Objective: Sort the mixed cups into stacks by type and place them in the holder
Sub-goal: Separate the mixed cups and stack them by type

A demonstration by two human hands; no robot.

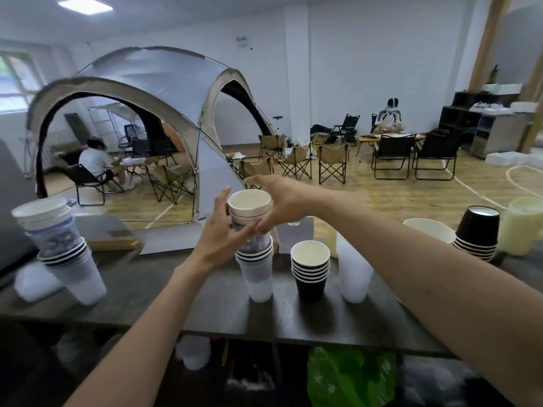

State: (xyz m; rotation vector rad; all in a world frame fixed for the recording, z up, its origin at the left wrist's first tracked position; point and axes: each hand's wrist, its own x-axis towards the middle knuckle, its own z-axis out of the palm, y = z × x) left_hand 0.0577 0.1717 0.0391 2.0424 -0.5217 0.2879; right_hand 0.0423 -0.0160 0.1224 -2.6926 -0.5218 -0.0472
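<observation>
Tall mixed stack [254, 248] stands on table [164, 292], near middle. Hands at its top: left hand [223, 230] on left side, right hand [282, 201] on right. Short paper-cup stack [310, 268] just right of tall stack; plastic-cup stack [352, 271] right of that. Upside-down stack [477, 233] far right. Leaning stack [58, 248] far left.

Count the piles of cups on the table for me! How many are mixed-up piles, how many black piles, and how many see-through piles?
Mixed piles: 2, the leaning stack and the stack between both hands
Black piles: 2, upright and upside-down
Clear plastic piles: 1
Total: 5 piles
</observation>
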